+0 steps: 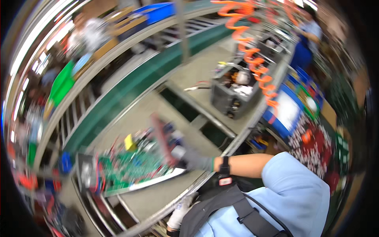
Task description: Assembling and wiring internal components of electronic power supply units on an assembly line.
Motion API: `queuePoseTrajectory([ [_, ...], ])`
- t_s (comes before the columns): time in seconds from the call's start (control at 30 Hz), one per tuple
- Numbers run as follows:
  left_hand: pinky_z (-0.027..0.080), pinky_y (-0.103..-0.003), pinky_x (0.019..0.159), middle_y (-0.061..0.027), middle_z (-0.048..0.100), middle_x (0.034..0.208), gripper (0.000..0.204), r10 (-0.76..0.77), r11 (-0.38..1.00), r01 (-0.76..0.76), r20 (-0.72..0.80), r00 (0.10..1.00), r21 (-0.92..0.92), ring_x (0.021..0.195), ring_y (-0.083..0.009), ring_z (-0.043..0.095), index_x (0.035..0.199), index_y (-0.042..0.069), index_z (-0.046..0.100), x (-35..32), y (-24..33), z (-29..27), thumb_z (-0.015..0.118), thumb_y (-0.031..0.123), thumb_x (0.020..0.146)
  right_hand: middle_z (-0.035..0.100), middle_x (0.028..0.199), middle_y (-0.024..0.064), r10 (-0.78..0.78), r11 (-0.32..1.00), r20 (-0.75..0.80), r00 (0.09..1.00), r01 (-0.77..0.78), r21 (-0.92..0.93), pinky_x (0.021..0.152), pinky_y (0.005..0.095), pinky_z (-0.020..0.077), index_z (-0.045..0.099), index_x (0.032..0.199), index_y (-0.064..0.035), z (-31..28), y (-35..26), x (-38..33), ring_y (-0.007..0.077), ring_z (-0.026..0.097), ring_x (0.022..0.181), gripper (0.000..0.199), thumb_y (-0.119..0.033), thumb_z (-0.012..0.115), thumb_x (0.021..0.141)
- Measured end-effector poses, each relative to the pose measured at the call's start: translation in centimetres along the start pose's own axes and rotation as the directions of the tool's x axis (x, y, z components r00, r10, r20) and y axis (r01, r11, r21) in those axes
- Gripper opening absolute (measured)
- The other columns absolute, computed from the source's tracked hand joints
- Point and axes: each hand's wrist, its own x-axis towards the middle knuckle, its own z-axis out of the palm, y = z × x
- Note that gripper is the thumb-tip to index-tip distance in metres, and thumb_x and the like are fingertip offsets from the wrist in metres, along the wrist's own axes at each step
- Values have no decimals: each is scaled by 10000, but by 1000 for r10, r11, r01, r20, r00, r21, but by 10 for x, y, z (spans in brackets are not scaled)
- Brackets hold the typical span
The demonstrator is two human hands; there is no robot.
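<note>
The long grey desk [158, 114] ran away beside a green conveyor rail [130, 85]. A green circuit board [136, 168] lay on a tray at the desk's near edge. The right hand [195, 160], gloved in grey, touched the board's right end beside a red bar [162, 138]; blur hid whether its fingers gripped. The left hand [179, 211], white-gloved, hung below the desk edge, its grip unreadable.

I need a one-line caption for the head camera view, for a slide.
Gloved right hand reaches onto a green circuit board lying on a metal tray at an assembly line, under an orange coiled hose; motion-blurred.
</note>
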Motion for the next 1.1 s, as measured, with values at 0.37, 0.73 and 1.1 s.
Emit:
queuePoseTrajectory([
  [0.37,391,-471,971,-209,588,1167,447,590,716,-497,-45,806,491,1132,-365,529,1172,0,563,222,148,13,671,205,789,397,1435,206,341,66,-331,880,-373,-925,1118,427,246,386,1391,18,-253,29,-62,346,345,1351,775,-543,508,871],
  [0.73,298,-513,1055,-71,624,987,364,584,562,-367,-41,811,741,1012,-267,575,973,78,666,339,215,31,692,373,761,390,1412,300,435,80,-93,896,-141,-987,1138,399,193,463,1329,77,-241,20,-59,361,329,1368,982,-752,417,806],
  [1.1,200,-577,1100,-113,577,1075,268,470,668,-210,-185,863,714,1158,-332,485,970,67,658,184,131,-35,663,209,742,689,939,136,315,739,220,923,-93,-667,772,373,503,705,1030,-125,-155,-9,-78,275,659,895,357,-426,620,859],
])
